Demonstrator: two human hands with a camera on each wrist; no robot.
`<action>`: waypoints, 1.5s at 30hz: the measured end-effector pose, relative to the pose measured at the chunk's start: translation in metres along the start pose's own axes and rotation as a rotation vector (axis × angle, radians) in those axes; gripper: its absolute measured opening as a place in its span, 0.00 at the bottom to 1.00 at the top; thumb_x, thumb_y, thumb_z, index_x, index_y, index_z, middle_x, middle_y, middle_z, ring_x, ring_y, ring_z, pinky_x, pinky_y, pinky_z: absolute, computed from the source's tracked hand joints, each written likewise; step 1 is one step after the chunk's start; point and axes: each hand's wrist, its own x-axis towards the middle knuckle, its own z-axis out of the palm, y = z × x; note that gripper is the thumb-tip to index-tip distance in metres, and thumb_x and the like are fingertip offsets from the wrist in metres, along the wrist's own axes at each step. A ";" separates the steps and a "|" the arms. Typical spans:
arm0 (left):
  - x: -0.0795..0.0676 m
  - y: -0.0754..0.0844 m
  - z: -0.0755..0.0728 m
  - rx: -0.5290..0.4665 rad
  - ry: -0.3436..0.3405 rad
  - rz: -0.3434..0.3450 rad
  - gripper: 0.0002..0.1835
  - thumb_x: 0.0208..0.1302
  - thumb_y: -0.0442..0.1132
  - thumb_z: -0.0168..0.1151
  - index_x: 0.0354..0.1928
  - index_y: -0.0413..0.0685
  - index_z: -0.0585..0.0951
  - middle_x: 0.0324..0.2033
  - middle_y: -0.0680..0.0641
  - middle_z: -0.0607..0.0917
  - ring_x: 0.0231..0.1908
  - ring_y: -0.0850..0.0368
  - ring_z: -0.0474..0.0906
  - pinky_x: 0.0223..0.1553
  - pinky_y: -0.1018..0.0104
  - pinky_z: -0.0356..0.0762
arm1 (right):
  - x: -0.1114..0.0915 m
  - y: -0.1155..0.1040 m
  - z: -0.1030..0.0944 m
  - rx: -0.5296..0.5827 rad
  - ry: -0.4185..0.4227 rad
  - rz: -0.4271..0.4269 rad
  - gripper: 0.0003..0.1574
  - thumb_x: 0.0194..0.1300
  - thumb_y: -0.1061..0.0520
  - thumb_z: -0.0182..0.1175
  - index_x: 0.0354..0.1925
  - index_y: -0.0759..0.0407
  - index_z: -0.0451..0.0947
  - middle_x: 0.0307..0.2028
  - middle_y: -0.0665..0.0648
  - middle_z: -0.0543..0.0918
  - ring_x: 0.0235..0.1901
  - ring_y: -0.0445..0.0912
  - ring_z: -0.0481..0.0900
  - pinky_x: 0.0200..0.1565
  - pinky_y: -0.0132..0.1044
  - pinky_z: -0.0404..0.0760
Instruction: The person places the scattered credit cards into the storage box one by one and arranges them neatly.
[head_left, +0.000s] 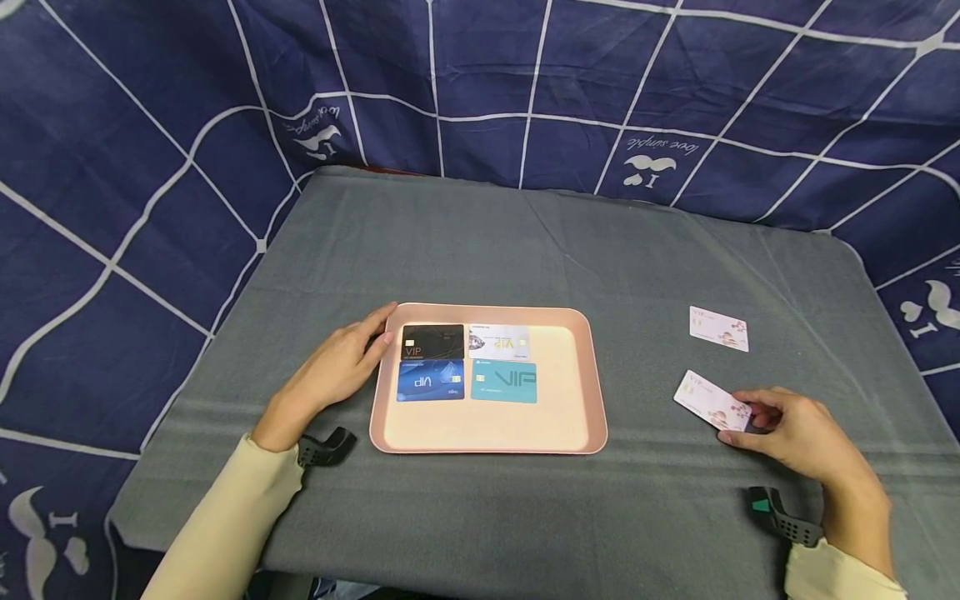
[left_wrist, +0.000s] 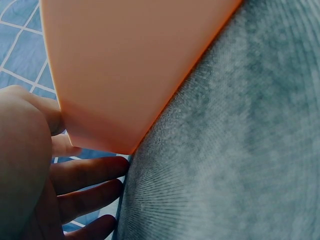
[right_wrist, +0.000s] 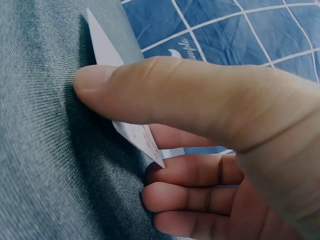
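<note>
A pale pink rectangular card (head_left: 707, 397) with red print and VIP lettering slants over the grey cloth-covered bench (head_left: 637, 517), long axis upper left to lower right from the head. The right hand (head_left: 802, 433) pinches its lower-right end; the left hand (head_left: 336, 367), fingers loosely extended, touches the peach-pink rectangular tray (head_left: 450, 427).

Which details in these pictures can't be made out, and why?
Head view: fine print on the black card, too small.
Left wrist view: upper part of the tray, cut off by the top edge.
Right wrist view: middle of the held card, hidden by the right hand.
</note>
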 end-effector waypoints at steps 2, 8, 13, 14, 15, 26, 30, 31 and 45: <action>0.000 0.000 0.000 0.001 0.000 0.002 0.26 0.78 0.42 0.48 0.73 0.38 0.64 0.59 0.29 0.76 0.59 0.34 0.73 0.59 0.40 0.68 | 0.001 0.001 0.000 0.002 0.015 -0.005 0.33 0.33 0.55 0.84 0.41 0.64 0.86 0.25 0.44 0.75 0.25 0.30 0.69 0.26 0.26 0.65; 0.000 0.000 0.000 -0.002 0.002 0.004 0.26 0.78 0.41 0.48 0.73 0.38 0.64 0.59 0.29 0.76 0.59 0.34 0.74 0.59 0.40 0.69 | 0.003 0.000 0.001 0.026 0.043 -0.003 0.32 0.33 0.56 0.84 0.40 0.65 0.86 0.24 0.45 0.77 0.25 0.29 0.71 0.27 0.23 0.66; 0.000 0.001 -0.001 -0.003 -0.006 0.003 0.26 0.79 0.42 0.47 0.73 0.38 0.63 0.60 0.29 0.75 0.60 0.34 0.73 0.59 0.40 0.68 | 0.003 -0.003 0.000 0.036 0.052 0.007 0.31 0.35 0.55 0.84 0.40 0.65 0.86 0.25 0.45 0.79 0.25 0.28 0.73 0.27 0.22 0.67; 0.000 0.001 -0.001 -0.003 -0.007 0.001 0.26 0.79 0.41 0.47 0.73 0.38 0.63 0.60 0.29 0.75 0.60 0.34 0.73 0.59 0.40 0.68 | 0.003 -0.004 0.000 0.042 0.052 0.010 0.32 0.35 0.54 0.84 0.40 0.65 0.86 0.25 0.45 0.79 0.26 0.28 0.73 0.28 0.22 0.68; 0.000 0.001 -0.001 -0.004 -0.008 0.000 0.26 0.79 0.41 0.47 0.73 0.38 0.63 0.60 0.29 0.75 0.60 0.34 0.73 0.59 0.40 0.68 | 0.004 -0.005 0.000 0.048 0.051 0.014 0.32 0.36 0.54 0.84 0.41 0.65 0.86 0.25 0.45 0.80 0.26 0.28 0.74 0.28 0.21 0.68; -0.001 0.002 -0.001 0.002 -0.008 -0.007 0.26 0.79 0.42 0.47 0.73 0.39 0.63 0.59 0.29 0.76 0.59 0.34 0.74 0.58 0.40 0.69 | 0.006 -0.015 -0.001 0.061 0.069 0.007 0.30 0.37 0.53 0.84 0.40 0.63 0.86 0.26 0.47 0.81 0.25 0.29 0.75 0.28 0.21 0.68; 0.000 0.003 -0.002 0.005 -0.015 -0.012 0.26 0.79 0.42 0.47 0.73 0.39 0.63 0.59 0.28 0.76 0.59 0.34 0.74 0.58 0.40 0.69 | 0.006 -0.017 0.000 0.061 0.089 -0.010 0.30 0.36 0.53 0.84 0.40 0.62 0.86 0.25 0.46 0.81 0.25 0.29 0.75 0.29 0.21 0.68; 0.000 0.003 -0.002 0.006 -0.014 -0.012 0.26 0.79 0.42 0.47 0.73 0.39 0.63 0.59 0.28 0.76 0.59 0.34 0.74 0.58 0.40 0.69 | 0.006 -0.018 0.001 0.057 0.097 -0.017 0.30 0.36 0.53 0.84 0.40 0.62 0.86 0.25 0.46 0.80 0.25 0.29 0.74 0.29 0.22 0.68; -0.001 0.002 -0.001 0.003 -0.007 -0.001 0.26 0.78 0.41 0.47 0.73 0.38 0.63 0.58 0.28 0.77 0.58 0.35 0.74 0.58 0.40 0.69 | 0.012 -0.033 -0.004 0.010 0.213 -0.155 0.32 0.28 0.53 0.85 0.37 0.57 0.86 0.24 0.46 0.77 0.27 0.28 0.71 0.27 0.27 0.66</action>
